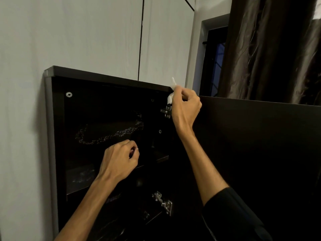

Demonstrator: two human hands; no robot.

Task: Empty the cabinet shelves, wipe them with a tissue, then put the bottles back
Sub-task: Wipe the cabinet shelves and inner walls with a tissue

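A dark wall cabinet (52, 119) stands open in front of me, its inside very dark. My right hand (186, 106) grips a crumpled white tissue (171, 94) at the cabinet's top right corner, just above the upper hinge (166, 111). My left hand (119, 160) hovers in front of the middle shelf (161, 158) with its fingers curled and nothing visible in it. No bottles show on the shelves; faint wet streaks glint on the back panel (111, 133).
The open cabinet door (260, 145) swings out to the right. A lower hinge (163, 202) sits near the bottom. Pale wardrobe panels (86, 32) rise behind the cabinet. A brown curtain (271, 49) and a dark window (215, 61) are at the upper right.
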